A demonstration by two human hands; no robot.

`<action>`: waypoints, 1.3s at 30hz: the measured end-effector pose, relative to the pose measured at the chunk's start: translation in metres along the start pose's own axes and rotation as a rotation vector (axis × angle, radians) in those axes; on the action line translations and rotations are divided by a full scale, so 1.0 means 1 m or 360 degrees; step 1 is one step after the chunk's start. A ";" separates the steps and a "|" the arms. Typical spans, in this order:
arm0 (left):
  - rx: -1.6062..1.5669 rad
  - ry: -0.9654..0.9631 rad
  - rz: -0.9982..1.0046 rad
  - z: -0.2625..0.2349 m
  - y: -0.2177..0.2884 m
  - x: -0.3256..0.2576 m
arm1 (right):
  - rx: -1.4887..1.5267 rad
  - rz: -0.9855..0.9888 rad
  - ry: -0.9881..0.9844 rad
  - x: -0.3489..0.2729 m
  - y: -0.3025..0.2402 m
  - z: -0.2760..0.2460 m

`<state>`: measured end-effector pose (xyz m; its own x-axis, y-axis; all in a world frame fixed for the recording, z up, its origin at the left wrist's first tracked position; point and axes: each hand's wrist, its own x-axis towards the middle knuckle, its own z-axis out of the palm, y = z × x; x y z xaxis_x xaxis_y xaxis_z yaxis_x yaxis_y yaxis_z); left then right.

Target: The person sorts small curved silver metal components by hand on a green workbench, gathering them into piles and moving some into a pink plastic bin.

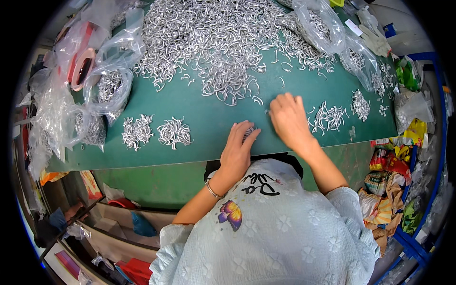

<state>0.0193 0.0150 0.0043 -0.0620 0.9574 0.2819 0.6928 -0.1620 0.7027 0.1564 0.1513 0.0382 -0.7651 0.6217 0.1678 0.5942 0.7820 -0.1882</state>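
Observation:
My left hand (236,153) rests at the table's near edge. Its fingers curl around a small bunch of curved silver metal pieces (249,134), which show between thumb and forefinger. To its right, my right hand (290,122) is closed just above the table top, fingers bent inward; whatever they pinch is hidden. Beyond both hands spreads a large heap of the same curved metal pieces (209,40). Two small piles lie left of my left hand: one pile (137,132) and a nearer pile (174,132). Right of my right hand is a loose pile (330,117).
The green table (204,109) has clear plastic bags of metal pieces (110,88) at left and more bags (327,28) at back right. A smaller pile (360,105) lies near the right edge. A pink-rimmed oval object (83,69) stands among the left bags. A blue-framed rack (418,237) holds packets.

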 end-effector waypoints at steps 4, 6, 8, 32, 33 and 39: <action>-0.0209 0.0020 -0.0137 -0.001 0.004 0.001 | 0.0802 0.0097 -0.0301 0.000 -0.018 0.004; -0.0310 0.0043 -0.0186 -0.002 0.004 0.000 | 0.1270 0.0334 -0.0553 0.019 -0.007 -0.004; -0.0351 0.0054 -0.0178 0.000 0.002 -0.002 | 0.1116 0.0359 -0.0386 0.041 0.002 -0.006; 0.0026 -0.0178 0.0075 -0.002 -0.001 0.006 | 0.0191 0.0237 0.0167 0.002 0.037 0.005; 0.0032 -0.0174 0.0081 -0.001 -0.001 0.005 | 0.0204 0.0258 0.0166 0.001 0.037 0.004; 0.0019 -0.0157 0.0093 -0.001 -0.002 0.004 | 0.0032 0.0364 0.0199 -0.008 0.038 -0.008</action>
<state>0.0173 0.0192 0.0047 0.0494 0.9655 0.2558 0.7018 -0.2158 0.6790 0.1869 0.1760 0.0377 -0.5737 0.7840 0.2370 0.7423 0.6200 -0.2540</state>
